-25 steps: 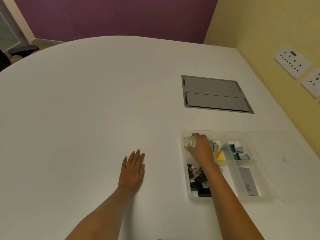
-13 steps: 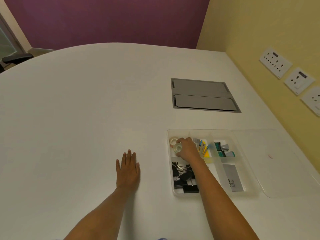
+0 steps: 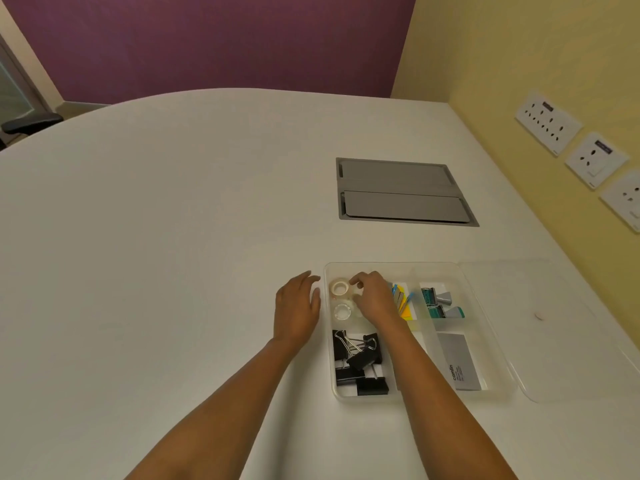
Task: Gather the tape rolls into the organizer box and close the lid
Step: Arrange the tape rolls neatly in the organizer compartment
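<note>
A clear plastic organizer box [image 3: 491, 362] lies on the white table, its clear lid [image 3: 561, 327] flat on the table to the right. In the box's far left compartment sit two tape rolls: a whitish one [image 3: 339, 288] and a clear one [image 3: 342, 311] nearer me. My right hand [image 3: 374, 299] hovers in that compartment beside the rolls, fingers curled; a third roll may be under its fingertips, but I cannot tell. My left hand [image 3: 298, 306] rests outside the box's left wall, fingers apart, holding nothing.
Black binder clips [image 3: 360, 362], yellow sticky flags [image 3: 403, 301], teal clips [image 3: 440, 303] and a grey card [image 3: 459, 362] fill the other compartments. A grey cable hatch [image 3: 401, 192] is set into the table beyond. Wall sockets [image 3: 547, 123] line the yellow wall.
My left hand has slid right across the table up to the box's left wall. My right hand stays in the tape compartment, where two rolls now show. The camera has shifted.
</note>
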Demonstrator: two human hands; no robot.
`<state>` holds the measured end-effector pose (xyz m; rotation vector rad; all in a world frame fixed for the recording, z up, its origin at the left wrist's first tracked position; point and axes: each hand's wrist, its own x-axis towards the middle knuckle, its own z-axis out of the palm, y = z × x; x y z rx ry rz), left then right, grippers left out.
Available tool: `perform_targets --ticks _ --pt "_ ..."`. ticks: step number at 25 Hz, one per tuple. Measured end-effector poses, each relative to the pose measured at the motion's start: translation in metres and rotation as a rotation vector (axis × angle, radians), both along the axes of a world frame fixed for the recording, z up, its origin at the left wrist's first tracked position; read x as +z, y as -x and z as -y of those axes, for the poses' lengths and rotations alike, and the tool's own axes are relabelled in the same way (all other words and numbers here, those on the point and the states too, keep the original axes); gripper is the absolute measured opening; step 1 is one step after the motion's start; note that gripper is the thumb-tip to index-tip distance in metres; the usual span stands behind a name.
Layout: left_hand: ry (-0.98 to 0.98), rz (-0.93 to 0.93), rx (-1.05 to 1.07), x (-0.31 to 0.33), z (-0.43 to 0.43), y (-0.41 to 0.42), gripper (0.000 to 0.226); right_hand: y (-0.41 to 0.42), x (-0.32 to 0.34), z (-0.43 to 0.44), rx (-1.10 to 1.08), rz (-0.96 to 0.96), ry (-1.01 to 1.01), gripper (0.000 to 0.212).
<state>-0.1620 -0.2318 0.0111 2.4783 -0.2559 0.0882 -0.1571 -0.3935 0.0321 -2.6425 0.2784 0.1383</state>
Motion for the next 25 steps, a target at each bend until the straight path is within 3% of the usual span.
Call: perform_targets --ticks 2,5,12,25 --pt "-0.014 0.065 -0.066 0.01 0.015 -0.008 0.032 -0.001 0.002 0.007 -0.041 0.063 0.046 0.029" --pt "-0.204 0.143 -0.203 0.019 0.031 -0.02 0.032 -0.003 0.003 0.012 -0.016 0.072 0.135 0.032" --pt "-0.528 0.079 -0.361 0.017 0.042 -0.045 0.039 -0.013 -0.001 0.016 0.119 0.008 0.291 0.032" --pt "-0.718 0.043 -0.489 0.014 0.045 -0.057 0.037 -0.017 -0.006 0.018 0.178 -0.008 0.362 0.031"
